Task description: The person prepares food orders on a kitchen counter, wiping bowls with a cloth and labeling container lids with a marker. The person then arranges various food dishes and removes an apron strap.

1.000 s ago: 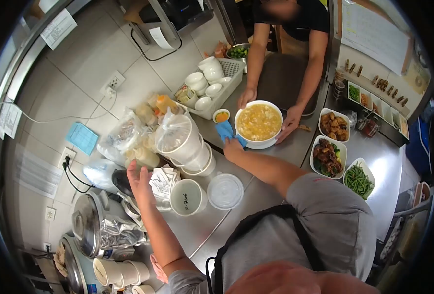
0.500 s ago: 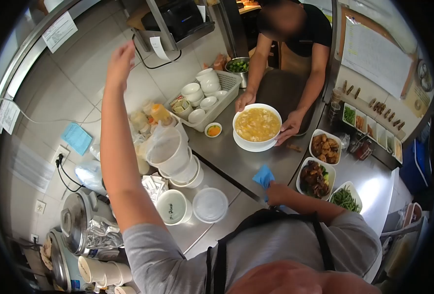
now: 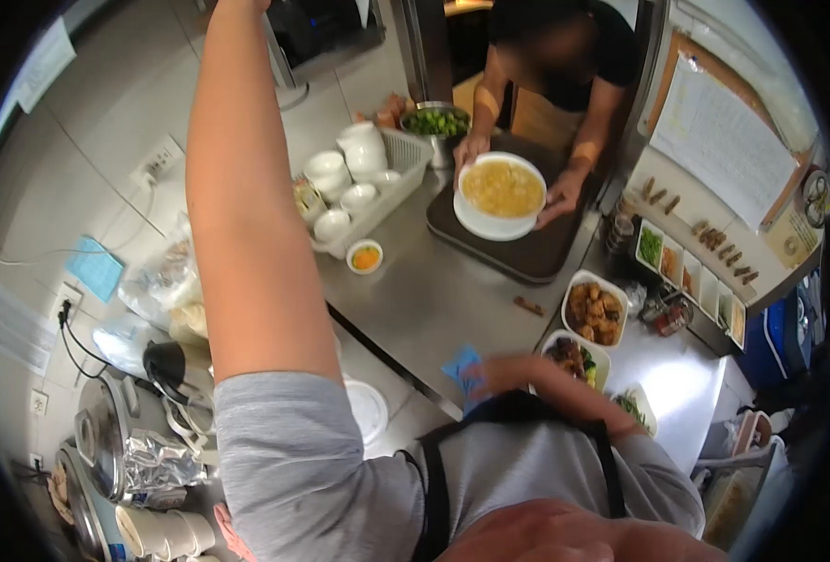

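My left arm reaches up past the left side of the view; only the base of my left hand point(image 3: 242, 4) shows at the top edge, its fingers out of frame. Low over the steel counter, my right hand point(image 3: 497, 375), blurred, is closed on a blue cloth point(image 3: 463, 369). Beyond it, a co-worker's two hands hold a white bowl of yellow soup point(image 3: 502, 189) above a dark brown tray point(image 3: 527, 255). A small cup with orange and green contents point(image 3: 365, 257) stands on the counter.
White cups point(image 3: 327, 172) fill a grey basket point(image 3: 391, 208). Dishes of browned food point(image 3: 594, 313), dark meat and green beans point(image 3: 631, 406) line the right side. A topping rack point(image 3: 691, 281) stands behind them. Pots point(image 3: 102, 434) and paper tubs point(image 3: 157, 532) are at lower left.
My left arm has risen, taking the hand almost out of view. My right hand and the cloth have moved back from the bowl. The co-worker has drawn the bowl away, over the tray.
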Tool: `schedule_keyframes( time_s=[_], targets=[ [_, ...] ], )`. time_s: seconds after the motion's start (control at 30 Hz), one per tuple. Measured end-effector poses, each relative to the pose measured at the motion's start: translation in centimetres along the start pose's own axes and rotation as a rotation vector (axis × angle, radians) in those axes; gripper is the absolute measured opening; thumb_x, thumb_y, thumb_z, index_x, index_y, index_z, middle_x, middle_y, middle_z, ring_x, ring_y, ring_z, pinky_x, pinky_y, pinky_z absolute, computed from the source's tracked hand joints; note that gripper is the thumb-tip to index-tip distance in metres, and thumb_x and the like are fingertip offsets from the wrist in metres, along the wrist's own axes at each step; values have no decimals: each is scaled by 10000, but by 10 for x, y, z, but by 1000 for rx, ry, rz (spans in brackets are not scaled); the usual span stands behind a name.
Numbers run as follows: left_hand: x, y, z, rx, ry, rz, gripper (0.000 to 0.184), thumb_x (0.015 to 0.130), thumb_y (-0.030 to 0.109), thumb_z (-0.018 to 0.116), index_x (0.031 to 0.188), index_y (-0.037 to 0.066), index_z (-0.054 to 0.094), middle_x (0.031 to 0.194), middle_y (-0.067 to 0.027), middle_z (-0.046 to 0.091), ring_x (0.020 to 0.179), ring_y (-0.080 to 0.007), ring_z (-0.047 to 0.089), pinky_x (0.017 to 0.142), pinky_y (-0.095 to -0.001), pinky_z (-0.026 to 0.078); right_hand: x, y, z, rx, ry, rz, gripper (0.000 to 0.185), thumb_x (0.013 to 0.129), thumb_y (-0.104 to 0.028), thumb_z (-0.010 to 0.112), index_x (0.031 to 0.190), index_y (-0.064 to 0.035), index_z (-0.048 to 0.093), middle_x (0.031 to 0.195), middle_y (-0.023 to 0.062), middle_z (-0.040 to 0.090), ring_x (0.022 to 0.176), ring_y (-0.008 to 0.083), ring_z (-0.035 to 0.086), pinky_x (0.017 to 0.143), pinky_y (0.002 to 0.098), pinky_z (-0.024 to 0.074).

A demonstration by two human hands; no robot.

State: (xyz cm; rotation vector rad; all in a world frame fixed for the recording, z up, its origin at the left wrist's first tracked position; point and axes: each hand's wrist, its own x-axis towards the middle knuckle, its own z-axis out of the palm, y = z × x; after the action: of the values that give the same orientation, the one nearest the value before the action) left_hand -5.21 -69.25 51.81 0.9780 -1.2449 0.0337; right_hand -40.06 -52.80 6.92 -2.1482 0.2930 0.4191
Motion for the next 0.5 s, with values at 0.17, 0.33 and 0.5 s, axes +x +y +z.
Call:
schedule_keyframes(
  time_s=[0.17,0.33,0.5],
  targets=[
    [-231,27,25,1,-243,-425,210,791,156,463,930,22,545,876,-116,559,864,-234,514,727,-354,401,-1,-37,-111,478,1082,-243,766,690,-276,654,1243,20,213,1209,193,346,1025,215,444,846,321,386],
    [-412,-43,2,-167,-607,-1006,364,846,288,416,1112,49,486,1067,-70,510,999,-170,451,843,-278,333,44,4,-108,709,1209,-194,842,666,-215,675,1243,35,114,1099,200,411,867,189,513,723,298,440],
    [-542,-125,1,-263,-489,-1015,334,819,259,465,1119,115,493,1111,-16,487,1066,-159,383,883,-326,280,80,70,-59,400,1102,343,397,685,-72,513,1072,-23,438,823,118,570,754,205,562,680,299,441]
  ],
)
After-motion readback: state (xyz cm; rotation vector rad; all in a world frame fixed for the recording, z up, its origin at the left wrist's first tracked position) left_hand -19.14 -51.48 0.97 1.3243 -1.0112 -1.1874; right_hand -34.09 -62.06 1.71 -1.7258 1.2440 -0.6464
